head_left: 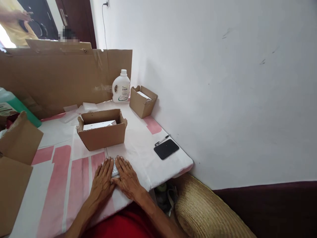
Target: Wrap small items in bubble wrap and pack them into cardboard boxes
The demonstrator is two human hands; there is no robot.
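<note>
Cardboard fills the left edge, where the flaps of a large carton (15, 158) stand beside a green bottle (15, 105) whose label is cut off and cannot be read. Behind them a tall cardboard sheet (61, 76) stands upright along the back of the table (59, 185), which is covered in a pink-and-white cloth; beyond it another person's arm (15, 15) shows at the top corner. Near the middle sits 1 open brown box (101, 135) with white contents inside. Just in front of it the left hand (102, 180) and the right hand (127, 178) lie palm down, side by side, fingers straight and spread flat. Neither is curled around anything. Both press on a small pale packet (115, 171) that lies on the cloth at the near edge, mostly hidden beneath them. It looks thin, light and soft, perhaps padded wrap, so it would likely bend rather than break. The free edge showing between the 2 hands seems the best place to pinch it. Further back stands a white jug (121, 86) whose label has green print too small to read, then a 2nd, smaller box (142, 100) against the wall. Right of that lie a pen (162, 140) and a black phone (166, 148), and a straw hat (205, 211) rests below the table corner.
</note>
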